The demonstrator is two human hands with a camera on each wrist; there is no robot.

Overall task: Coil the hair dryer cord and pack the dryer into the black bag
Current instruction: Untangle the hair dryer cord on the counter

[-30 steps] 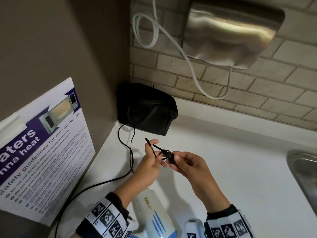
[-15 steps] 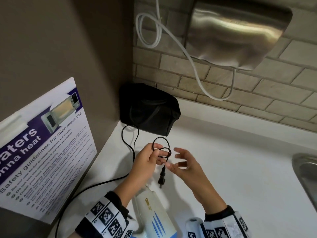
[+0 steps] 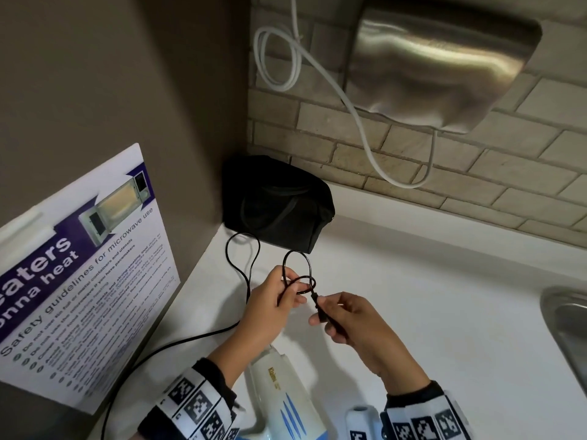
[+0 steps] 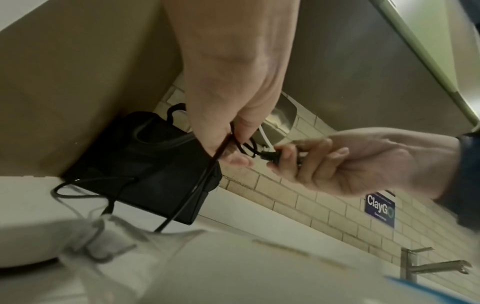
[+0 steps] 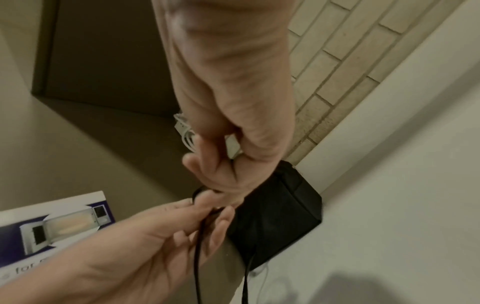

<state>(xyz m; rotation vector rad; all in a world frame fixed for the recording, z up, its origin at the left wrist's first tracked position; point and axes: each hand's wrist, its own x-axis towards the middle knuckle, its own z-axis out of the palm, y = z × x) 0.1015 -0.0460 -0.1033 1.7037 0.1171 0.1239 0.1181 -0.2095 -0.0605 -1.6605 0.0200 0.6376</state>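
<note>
Cord [image 3: 243, 274] is looping in two small rings above the white counter [image 3: 413, 312], held up between my two hands. I'm pinching the loops with my left hand [image 3: 273, 309], thumb and fingers curled round the black strands. I'm gripping the plug [image 3: 319, 309] at the cord's end in my right hand [image 3: 352, 322], fingers closed on it, just beside the left hand. In the left wrist view the plug [image 4: 270, 157] is sitting between the right hand's fingertips [image 4: 285, 154], with the loops tucked under my left thumb. The rest of the cord is trailing from the left hand in a slack loop on the counter in front of the black bag [image 3: 279, 201], then running back along the counter's left edge toward me. Hair dryer [image 3: 286, 404], white with blue stripes, is lying on the counter below my wrists. The bag is sitting in the back corner against the brick wall [image 3: 349, 147]. A steel hand dryer [image 3: 438, 68] with a white cable [image 3: 279, 58] is hanging on that wall above the bag. A microwave safety poster [image 3: 82, 281] is standing at left. A sink edge [image 3: 565, 328] is showing at right.
</note>
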